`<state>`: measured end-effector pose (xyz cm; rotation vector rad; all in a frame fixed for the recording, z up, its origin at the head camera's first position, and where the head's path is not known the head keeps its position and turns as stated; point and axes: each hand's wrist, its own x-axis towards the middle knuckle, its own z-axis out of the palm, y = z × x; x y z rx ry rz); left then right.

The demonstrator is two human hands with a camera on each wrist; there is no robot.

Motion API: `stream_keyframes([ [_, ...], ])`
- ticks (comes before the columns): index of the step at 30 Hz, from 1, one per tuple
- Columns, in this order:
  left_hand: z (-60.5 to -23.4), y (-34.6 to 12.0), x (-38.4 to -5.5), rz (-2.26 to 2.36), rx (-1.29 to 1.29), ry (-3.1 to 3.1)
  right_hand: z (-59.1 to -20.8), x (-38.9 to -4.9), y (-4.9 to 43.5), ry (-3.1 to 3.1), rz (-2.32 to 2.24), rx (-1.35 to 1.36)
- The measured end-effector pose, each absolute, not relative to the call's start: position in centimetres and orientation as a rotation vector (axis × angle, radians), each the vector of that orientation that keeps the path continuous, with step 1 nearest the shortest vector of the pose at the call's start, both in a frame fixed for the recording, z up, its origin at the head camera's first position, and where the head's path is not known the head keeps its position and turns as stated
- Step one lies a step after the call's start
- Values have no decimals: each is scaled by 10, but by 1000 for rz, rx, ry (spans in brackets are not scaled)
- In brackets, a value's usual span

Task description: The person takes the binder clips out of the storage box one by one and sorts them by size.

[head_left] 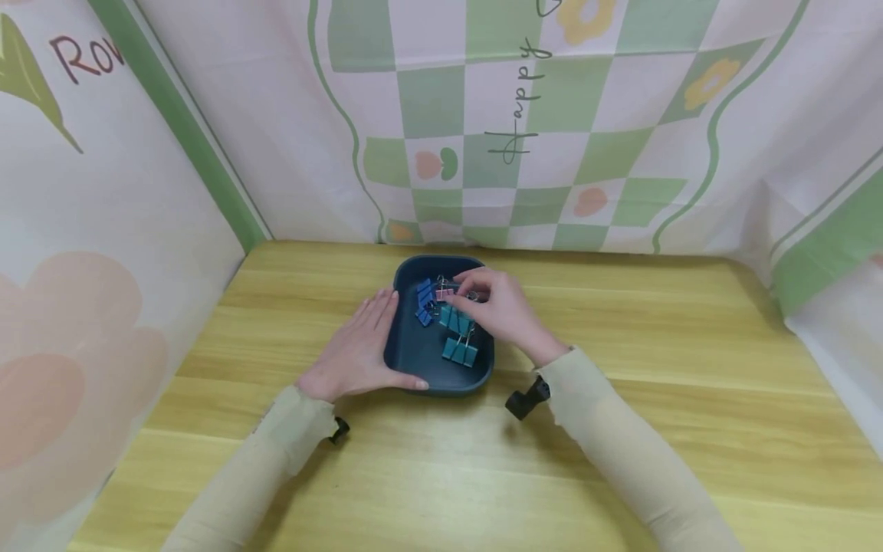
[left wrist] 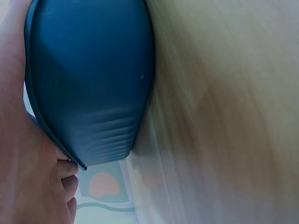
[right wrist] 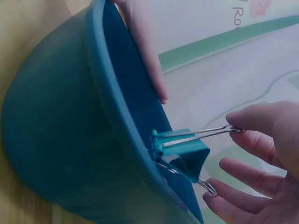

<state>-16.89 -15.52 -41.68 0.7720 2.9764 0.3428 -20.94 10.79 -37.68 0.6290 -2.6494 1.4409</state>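
Observation:
A dark blue tray point(head_left: 417, 360) with raised walls holds several binder clips. My right hand point(head_left: 500, 307) reaches over its right side, thumb and forefinger pinching a wire handle of a teal binder clip point(right wrist: 187, 147), which is lifted to about rim height in the right wrist view. Another teal binder clip point(head_left: 460, 352) lies nearer the tray's front. Blue binder clips point(head_left: 424, 291) and a pink binder clip point(head_left: 444, 294) sit toward the back. Along the left rim rests my left hand point(head_left: 362, 349), fingers extended and thumb on the front edge.
Beneath the tray is a wood-grain table point(head_left: 441, 475). A patterned curtain point(head_left: 497, 161) hangs right behind the table's back edge, with more cloth point(head_left: 103, 215) along the left side. Black wrist mounts point(head_left: 528, 397) project below both sleeves.

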Motion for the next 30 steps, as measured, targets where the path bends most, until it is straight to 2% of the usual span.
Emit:
stream_keyframes([
  [11, -416, -155, -168, 366, 765, 2966, -354, -210, 138, -2622, 1523, 469],
  [19, -415, -155, -168, 367, 764, 2969, -344, -225, 177, -2617, 1584, 336],
  [24, -415, -155, -168, 362, 767, 2966, -358, -237, 203, -2709, 1603, 285],
  [30, -415, -154, -167, 365, 768, 2962, -399, -251, 222, -2824, 1667, 327],
])
